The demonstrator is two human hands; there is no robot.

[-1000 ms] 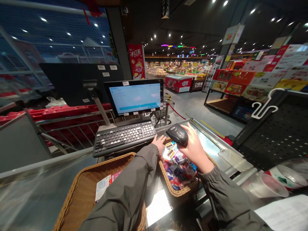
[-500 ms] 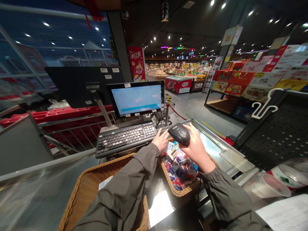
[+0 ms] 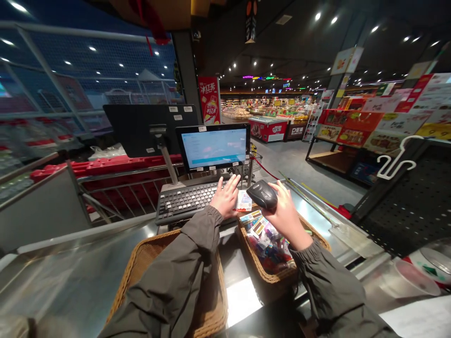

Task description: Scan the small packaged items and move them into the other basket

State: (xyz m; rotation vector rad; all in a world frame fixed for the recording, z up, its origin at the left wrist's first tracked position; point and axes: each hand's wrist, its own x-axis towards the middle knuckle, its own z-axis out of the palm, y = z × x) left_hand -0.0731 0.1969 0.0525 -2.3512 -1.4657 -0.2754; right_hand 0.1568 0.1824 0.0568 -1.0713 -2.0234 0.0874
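My right hand point(image 3: 286, 217) is wrapped round a black barcode scanner point(image 3: 262, 195), whose front points left over the right wicker basket point(image 3: 262, 271). That basket holds many small colourful wrapped packets point(image 3: 271, 246). Beside the scanner's front, my left hand point(image 3: 225, 199) grips a small white packet point(image 3: 244, 201) by its left side; a barcode and red print show on it. The left fingers reach up past the packet, in front of the keyboard's point(image 3: 190, 199) right end. My left forearm lies across a larger wicker basket point(image 3: 128, 277), hiding much of its inside.
A lit screen point(image 3: 215, 148) stands behind the keyboard, with a second monitor's dark back point(image 3: 148, 129) to its left. The metal counter point(image 3: 70, 277) runs beneath. At right are a white hanger point(image 3: 396, 159), a clear plastic cup point(image 3: 410, 279) and a black perforated panel point(image 3: 416, 206).
My left hand has come up and left out of the right basket, bringing the white packet with it. The scanner stays in my right hand, almost unmoved. The view has shifted slightly left.
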